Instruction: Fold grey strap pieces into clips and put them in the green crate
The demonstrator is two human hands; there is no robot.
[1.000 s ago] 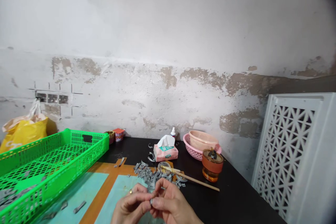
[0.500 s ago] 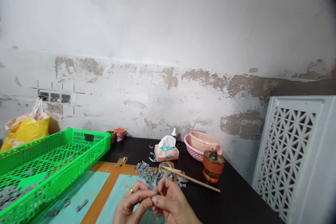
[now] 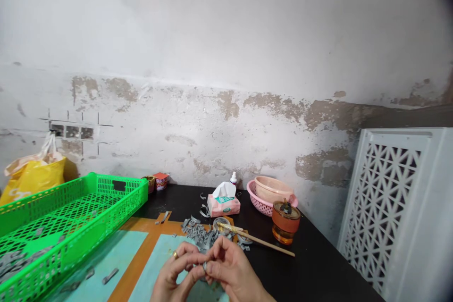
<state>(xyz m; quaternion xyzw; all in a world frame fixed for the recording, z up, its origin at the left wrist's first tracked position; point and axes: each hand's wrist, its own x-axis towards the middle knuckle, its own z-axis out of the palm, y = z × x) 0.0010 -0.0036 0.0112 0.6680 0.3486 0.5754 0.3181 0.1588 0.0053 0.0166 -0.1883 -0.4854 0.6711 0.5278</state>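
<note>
Close together at the bottom centre are my left hand [image 3: 179, 271], with a ring on one finger, and my right hand [image 3: 233, 269]. Their fingertips pinch a small grey piece [image 3: 205, 266] between them, mostly covered by the fingers. Just beyond them lies a pile of small curved grey pieces [image 3: 198, 233]. A round clear dish [image 3: 221, 225] sits at the pile's edge, with a brush with a long wooden handle [image 3: 262, 239] resting across it. Under my hands is a light blue-green sheet [image 3: 155, 257] on the black table.
A green plastic crate [image 3: 138, 198] holding grey pieces stands left. Behind the pile are a tissue pack [image 3: 223, 205] and a small white bottle [image 3: 233, 178]. Right of them are pink basins [image 3: 272, 188] and an amber jar [image 3: 285, 226]. A few grey pieces [image 3: 110, 276] lie left of my hands.
My hands keep their pinch on the small grey piece, with only slight finger movement. The whole view has shifted very slightly.
</note>
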